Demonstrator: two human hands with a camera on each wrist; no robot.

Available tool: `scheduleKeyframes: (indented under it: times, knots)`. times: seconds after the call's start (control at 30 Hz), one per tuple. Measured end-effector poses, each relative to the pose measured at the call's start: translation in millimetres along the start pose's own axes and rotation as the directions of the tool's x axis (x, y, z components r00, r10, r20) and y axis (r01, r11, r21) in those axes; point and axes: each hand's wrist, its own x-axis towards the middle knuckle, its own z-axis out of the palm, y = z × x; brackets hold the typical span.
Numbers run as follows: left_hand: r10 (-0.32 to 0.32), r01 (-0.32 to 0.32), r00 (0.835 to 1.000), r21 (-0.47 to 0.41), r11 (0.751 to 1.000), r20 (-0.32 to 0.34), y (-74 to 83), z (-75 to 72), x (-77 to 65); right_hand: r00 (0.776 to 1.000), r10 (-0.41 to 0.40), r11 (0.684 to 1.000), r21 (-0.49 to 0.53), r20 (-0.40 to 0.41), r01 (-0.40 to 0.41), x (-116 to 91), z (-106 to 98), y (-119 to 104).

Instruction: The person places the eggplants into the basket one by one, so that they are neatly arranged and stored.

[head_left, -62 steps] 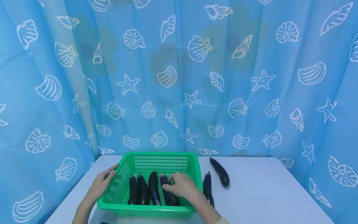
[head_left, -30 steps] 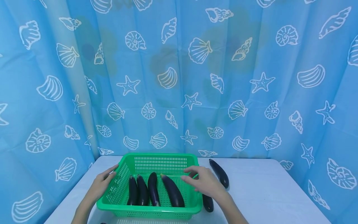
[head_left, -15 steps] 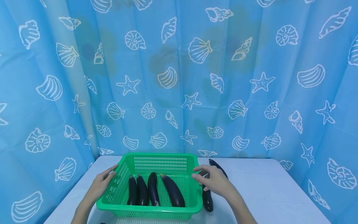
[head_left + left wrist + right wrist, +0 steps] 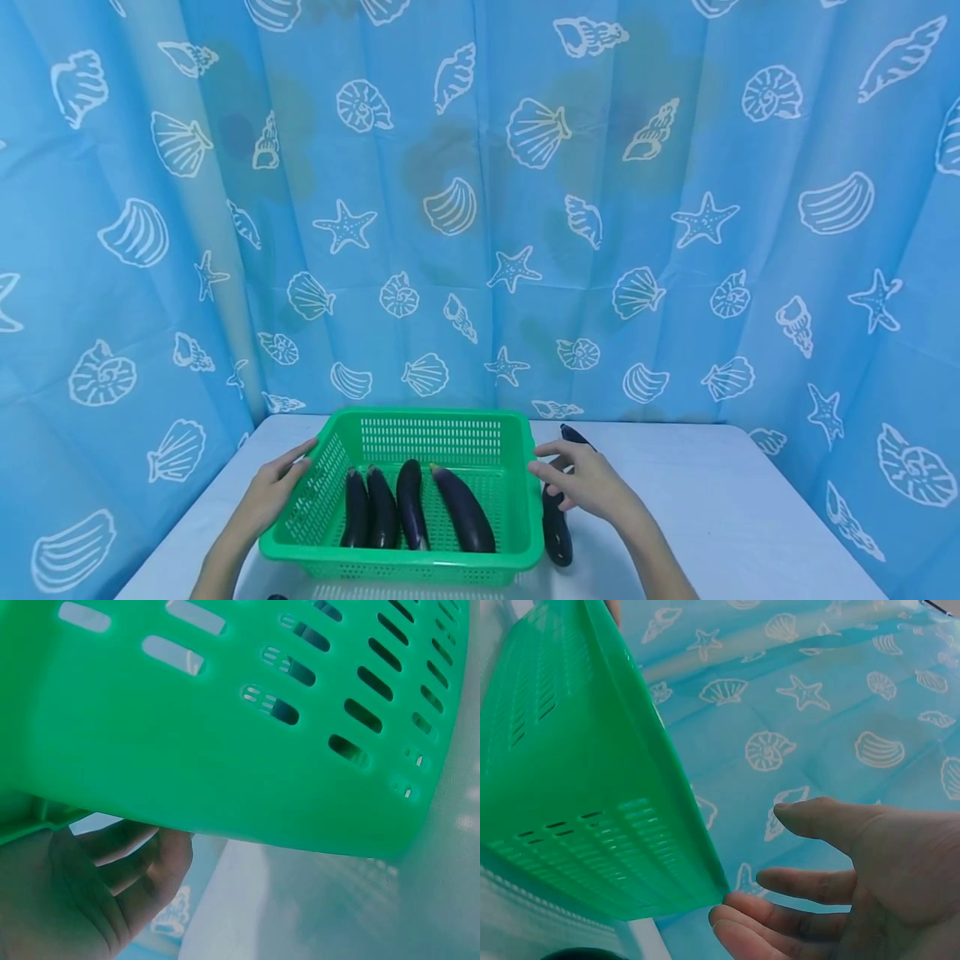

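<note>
A green plastic basket [image 4: 427,562] holds several dark purple eggplants in a row, lying lengthwise. The rightmost eggplant [image 4: 463,510] has a yellowish tip and lies slanted. My left hand [image 4: 268,493] rests against the basket's left rim; in the left wrist view its bent fingers [image 4: 154,881] meet the outer side just under the rim. Beside the right rim hovers my right hand [image 4: 588,479], thumb and fingers apart, with nothing in it. Below it, an eggplant [image 4: 557,533] lies next to the basket, partly hidden by the fingers. Another eggplant [image 4: 576,435] shows only its far end behind that hand.
The basket stands on a white-covered table [image 4: 720,500]. A blue curtain [image 4: 480,208] with white shell and starfish prints hangs behind and at both sides. A small dark tip [image 4: 277,597] peeks in at the bottom edge, left of centre.
My right hand has let go of the rightmost eggplant in the basket and moved right, out past the rim. The left hand has stayed at the left rim.
</note>
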Motion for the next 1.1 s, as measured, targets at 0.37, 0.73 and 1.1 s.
scheduleKeyframes:
  times: [0.37,0.73,1.1]
  knots:
    - [0.0,0.0,1.0,-0.008,1.0,0.003,-1.2,0.0,1.5,0.998,0.067,0.997,-0.024,0.012,-0.067,1.0,-1.6,8.7]
    - [0.008,-0.008,1.0,-0.013,1.0,0.003,-1.5,0.4,0.8,0.991,0.132,0.987,-0.089,0.002,-0.132,1.6,-0.3,15.5]
    - [0.008,-0.008,1.0,0.003,1.0,0.0,-0.8,0.0,0.2,0.98,0.197,0.961,-0.196,-0.012,-0.195,3.3,-0.7,25.5]
